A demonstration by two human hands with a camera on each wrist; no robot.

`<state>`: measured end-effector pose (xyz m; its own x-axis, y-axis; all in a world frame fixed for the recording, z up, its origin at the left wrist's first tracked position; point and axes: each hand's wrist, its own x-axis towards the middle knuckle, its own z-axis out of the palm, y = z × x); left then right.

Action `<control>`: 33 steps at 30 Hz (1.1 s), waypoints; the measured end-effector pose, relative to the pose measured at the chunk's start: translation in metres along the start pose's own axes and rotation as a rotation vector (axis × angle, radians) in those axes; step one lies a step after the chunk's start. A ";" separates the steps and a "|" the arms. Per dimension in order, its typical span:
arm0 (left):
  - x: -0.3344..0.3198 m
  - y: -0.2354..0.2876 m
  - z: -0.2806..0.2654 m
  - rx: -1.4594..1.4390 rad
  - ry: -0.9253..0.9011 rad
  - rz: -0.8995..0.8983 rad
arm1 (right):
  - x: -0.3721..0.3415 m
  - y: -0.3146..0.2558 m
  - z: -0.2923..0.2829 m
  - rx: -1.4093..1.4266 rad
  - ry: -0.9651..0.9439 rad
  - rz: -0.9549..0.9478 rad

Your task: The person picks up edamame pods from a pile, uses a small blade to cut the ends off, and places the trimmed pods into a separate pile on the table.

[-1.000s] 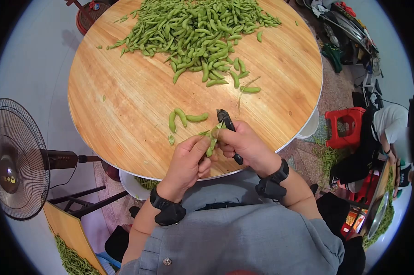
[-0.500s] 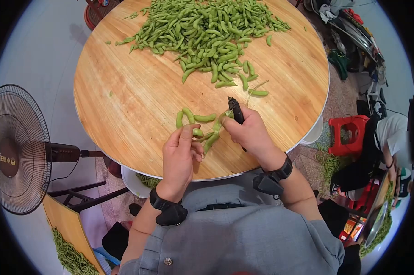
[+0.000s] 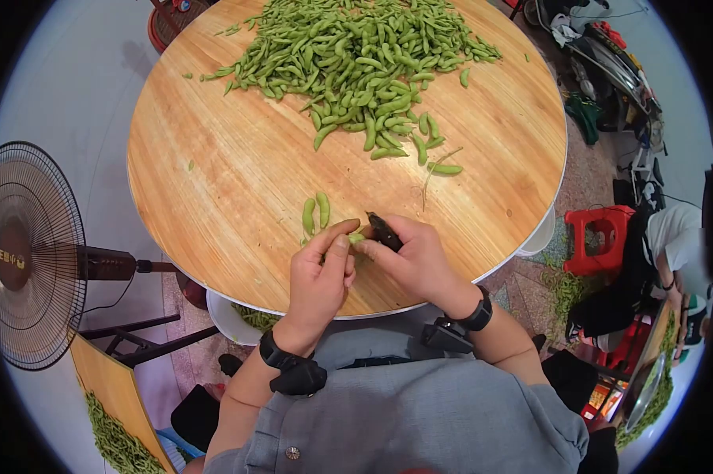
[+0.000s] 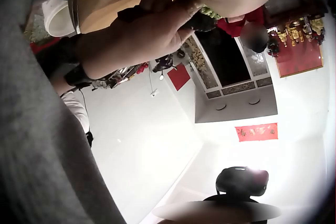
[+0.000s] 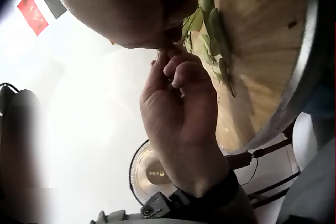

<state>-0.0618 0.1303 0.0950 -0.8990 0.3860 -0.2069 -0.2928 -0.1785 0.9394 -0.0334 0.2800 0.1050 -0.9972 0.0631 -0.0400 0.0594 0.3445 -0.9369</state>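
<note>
Head view shows a white basin (image 3: pixel 224 318) under the near left edge of the round table (image 3: pixel 222 174), with green pods inside; at the right edge sits a white bucket (image 3: pixel 541 235), whose contents you cannot make out. Your forearms angle inward, bringing both hands nearly together over the table's near side. Your left hand (image 3: pixel 318 278) pinches a green pod (image 3: pixel 356 238) between thumb and finger, just beside your right thumb. Your right hand (image 3: pixel 419 259) curls around a black tool (image 3: pixel 385 234), its tip pointing away from you. Beyond lies a pod heap (image 3: pixel 356 67).
</note>
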 end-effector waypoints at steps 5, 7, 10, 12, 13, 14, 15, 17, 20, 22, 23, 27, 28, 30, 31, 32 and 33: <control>0.001 -0.006 0.001 -0.220 -0.083 -0.085 | 0.001 0.005 -0.002 0.419 -0.054 0.142; 0.001 -0.007 0.005 -0.277 -0.086 -0.104 | 0.001 0.004 -0.003 0.458 -0.069 0.159; 0.000 -0.007 0.010 -0.172 0.015 -0.101 | 0.002 0.004 -0.003 0.541 -0.085 0.231; 0.000 -0.005 0.009 -0.169 0.001 -0.101 | 0.003 0.005 -0.003 0.541 -0.110 0.298; 0.000 -0.003 0.007 -0.173 0.003 -0.098 | 0.004 0.005 -0.002 0.536 -0.113 0.297; 0.000 -0.002 0.005 -0.213 0.024 -0.118 | 0.005 0.004 -0.002 0.468 -0.043 0.252; 0.000 -0.001 0.003 -0.255 0.044 -0.139 | 0.005 0.004 -0.002 0.399 0.026 0.207; 0.000 -0.001 0.001 -0.162 0.103 -0.072 | 0.006 0.005 0.001 0.301 0.104 0.104; -0.002 -0.004 -0.003 0.098 0.101 -0.007 | 0.004 0.002 0.006 -0.017 0.203 -0.189; 0.000 -0.010 -0.005 0.257 0.017 -0.007 | 0.001 0.005 0.014 -0.239 0.242 -0.452; 0.002 -0.014 -0.006 0.233 0.027 0.015 | 0.000 0.004 0.014 -0.250 0.259 -0.443; 0.000 -0.009 -0.004 0.086 0.022 -0.126 | -0.006 0.005 0.013 -0.188 0.195 -0.382; 0.000 -0.010 -0.004 0.089 0.011 -0.128 | -0.006 0.007 0.012 -0.136 0.175 -0.346; 0.001 -0.010 -0.004 0.036 -0.010 -0.129 | -0.005 0.008 0.012 -0.085 0.155 -0.308; 0.001 -0.009 -0.003 0.035 -0.011 -0.130 | -0.005 0.007 0.012 0.018 0.126 -0.239; 0.001 -0.007 -0.002 0.050 -0.011 -0.147 | -0.006 0.006 0.012 0.121 0.093 -0.171; 0.001 -0.006 -0.001 0.065 -0.011 -0.164 | -0.006 0.005 0.012 0.121 0.090 -0.170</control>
<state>-0.0609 0.1306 0.0886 -0.8374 0.4146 -0.3561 -0.4132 -0.0538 0.9091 -0.0273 0.2697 0.0966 -0.9841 0.0990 0.1477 -0.1201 0.2423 -0.9627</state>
